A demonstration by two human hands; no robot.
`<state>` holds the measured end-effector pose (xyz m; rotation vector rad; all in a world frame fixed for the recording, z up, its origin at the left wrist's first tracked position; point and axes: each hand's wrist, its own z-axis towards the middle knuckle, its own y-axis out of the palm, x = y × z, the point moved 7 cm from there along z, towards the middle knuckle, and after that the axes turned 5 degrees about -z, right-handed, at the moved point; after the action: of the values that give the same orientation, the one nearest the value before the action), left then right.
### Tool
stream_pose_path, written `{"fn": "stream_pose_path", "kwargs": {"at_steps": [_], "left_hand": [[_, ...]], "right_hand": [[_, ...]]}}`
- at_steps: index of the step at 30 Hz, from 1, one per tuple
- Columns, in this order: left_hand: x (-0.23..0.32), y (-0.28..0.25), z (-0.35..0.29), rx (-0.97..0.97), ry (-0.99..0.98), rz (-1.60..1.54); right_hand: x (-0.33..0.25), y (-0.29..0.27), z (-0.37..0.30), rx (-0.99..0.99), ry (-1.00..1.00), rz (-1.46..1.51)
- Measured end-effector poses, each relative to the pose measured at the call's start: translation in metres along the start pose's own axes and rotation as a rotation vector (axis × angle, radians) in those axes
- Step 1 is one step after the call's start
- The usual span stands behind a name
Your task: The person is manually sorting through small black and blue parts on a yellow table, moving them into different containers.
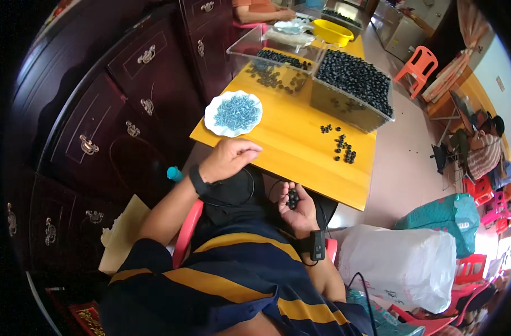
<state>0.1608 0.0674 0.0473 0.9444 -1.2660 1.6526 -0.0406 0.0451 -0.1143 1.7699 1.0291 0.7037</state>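
Observation:
My left hand is just off the near edge of the yellow table, below a white scalloped plate. Its thumb and fingers are closed together; whatever they hold, if anything, is too small to make out. On the plate lies a heap of small pale-blue, see-through pieces. Past the table's front edge, my right hand is palm up with curled fingers, cupping several small round black pieces. More loose black pieces lie scattered on the table's right side.
Behind the plate stand a clear bin and a fuller clear bin of black pieces. A yellow basin and a person's arm are farther back. Dark cabinets line the left; white sacks stand at right.

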Motion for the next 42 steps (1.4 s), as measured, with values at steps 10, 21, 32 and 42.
{"fn": "stream_pose_path", "kwargs": {"at_steps": [10,21,32,42], "left_hand": [[-0.04,-0.016,-0.009,-0.08,-0.016,-0.066],[-0.054,-0.045,-0.021,-0.029,-0.01,-0.154],[-0.07,-0.128,0.01,0.226,-0.026,0.27],[-0.073,-0.111,0.097,0.093,0.126,0.696]], "right_hand": [[-0.049,0.175,0.069,-0.076,-0.177,0.11],[-0.239,0.359,0.23,0.064,-0.578,-0.625],[-0.194,0.309,0.217,-0.038,-0.816,-1.137],[-0.073,0.143,0.166,0.259,-0.575,-1.692]]}}
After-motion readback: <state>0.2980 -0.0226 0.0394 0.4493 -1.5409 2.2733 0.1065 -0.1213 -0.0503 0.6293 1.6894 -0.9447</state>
